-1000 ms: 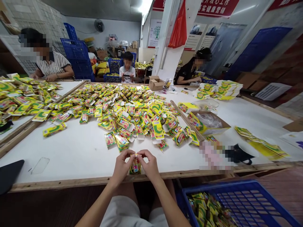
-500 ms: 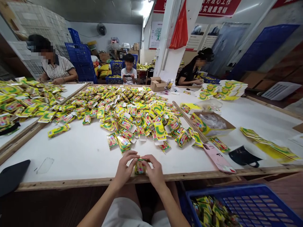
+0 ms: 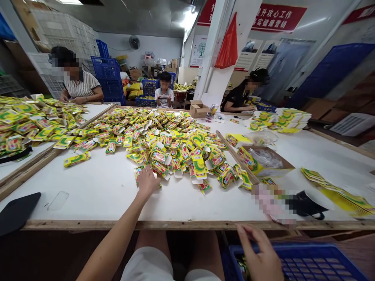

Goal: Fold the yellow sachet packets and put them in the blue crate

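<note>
At left of centre, the left hand [image 3: 148, 181] lies on a packet [image 3: 137, 171] at the near edge of the pile [image 3: 164, 140] on the bench [image 3: 96, 187] (grip hidden under the palm: clamped or not cannot be told). At lower right, the right hand [image 3: 259, 253], fingers apart and empty, hovers over the crate [image 3: 322, 265].

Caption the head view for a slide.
Left hand on the packet pile; right hand over the blue crate.

At twelve o'clock a yellow-green cardboard packet [image 3: 136, 171] is touched by the left hand [image 3: 147, 180]; the right hand [image 3: 259, 253] is held at five o'clock.
</note>
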Demonstrator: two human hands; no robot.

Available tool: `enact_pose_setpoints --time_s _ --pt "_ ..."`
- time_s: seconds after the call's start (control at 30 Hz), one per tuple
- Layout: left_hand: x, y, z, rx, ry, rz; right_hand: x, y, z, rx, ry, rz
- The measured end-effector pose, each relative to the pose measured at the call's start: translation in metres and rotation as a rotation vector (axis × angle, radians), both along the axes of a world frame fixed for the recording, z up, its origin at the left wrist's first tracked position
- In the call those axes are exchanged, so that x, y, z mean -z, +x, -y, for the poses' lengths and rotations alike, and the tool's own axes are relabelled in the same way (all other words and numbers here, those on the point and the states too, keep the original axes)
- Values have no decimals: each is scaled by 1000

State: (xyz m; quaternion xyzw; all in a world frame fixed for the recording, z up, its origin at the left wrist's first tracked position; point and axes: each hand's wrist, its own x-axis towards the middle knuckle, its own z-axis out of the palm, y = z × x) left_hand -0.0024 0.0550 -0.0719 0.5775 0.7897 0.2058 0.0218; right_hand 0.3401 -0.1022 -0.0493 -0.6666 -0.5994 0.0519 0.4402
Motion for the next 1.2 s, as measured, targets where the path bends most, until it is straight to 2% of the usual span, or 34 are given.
enact_pose_setpoints --time_s 0.1,0.17,0.23,0.33,0.4,0.47,0.6,0.7,0.8,0.87,1.07,1.2 --pt "1 -18 20 -2 51 131 7 -38 -9 -124 -37 -143" --pt "9 -25 41 -9 144 281 11 -61 -17 -201 -51 -217" --pt "20 -22 61 57 202 346 16 -86 -26 -301 -83 -276" --pt "32 -7 81 141 135 311 26 -123 -39 -441 -150 -313" --pt "32 0 88 154 68 324 34 -141 -45 -497 -199 -315" --pt "27 3 91 186 26 465 41 -150 -48 -521 -235 -336" --pt "16 15 95 368 120 960 47 -152 -53 -532 -175 -471" --pt "17 37 98 486 163 1168 47 -146 -58 -550 -92 -588" --pt "24 53 99 556 117 1209 46 -136 -63 -563 -100 -627" --pt "27 55 98 589 95 1193 45 -130 -66 -572 -117 -600" --pt "21 43 86 665 12 1223 33 -130 -82 -655 -113 -416" --pt "17 38 73 621 104 1226 25 -137 -94 -678 -75 -348"
